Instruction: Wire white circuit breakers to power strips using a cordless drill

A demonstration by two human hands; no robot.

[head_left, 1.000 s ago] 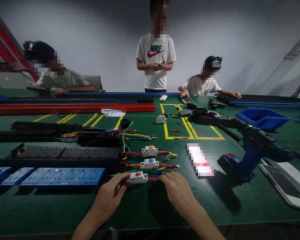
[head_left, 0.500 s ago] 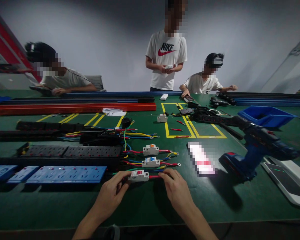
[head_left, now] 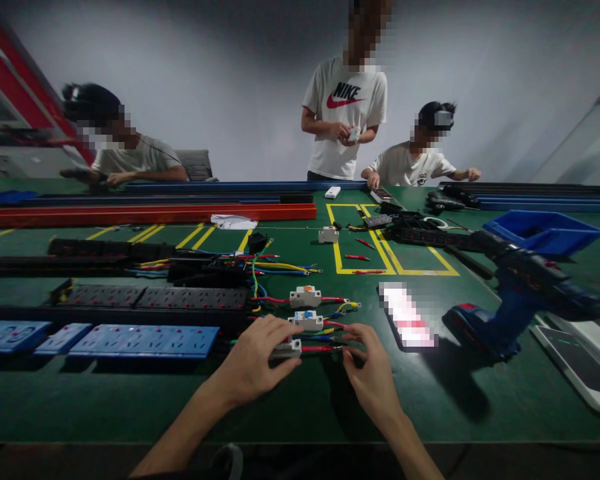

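Small white plastic breaker [head_left: 294, 348] lies on the green surface [head_left: 300, 413], between the two hands. Left hand [head_left: 296, 348] arches over it, fingers far side, thumb near side; whether it grips cannot be told. Right hand [head_left: 347, 345], at 3 o'clock, has thumb and forefinger apart around the tip of the red insulated wire [head_left: 320, 349]; contact unclear.

Progress, judged: red wire appears seated in this breaker's 3 o'clock side; its 9 o'clock side is hidden. At 12 o'clock, blue-toggle white breaker [head_left: 307, 321] and, beyond, orange-toggle white breaker [head_left: 305, 297] look wired. Farther, toward 1 o'clock, a white breaker block [head_left: 329, 235] shows no wire, and short red leads [head_left: 357, 257] lie loose: seemingly unused.

Blue socket strip [head_left: 145, 341] at 9 o'clock; dark-blue drill [head_left: 515, 300] between 2 and 3.

Writing: "NIKE" on a standing person's white T-shirt [head_left: 347, 100], near 12. Breaker print too small to read; phone [head_left: 407, 317] screen pixelated.
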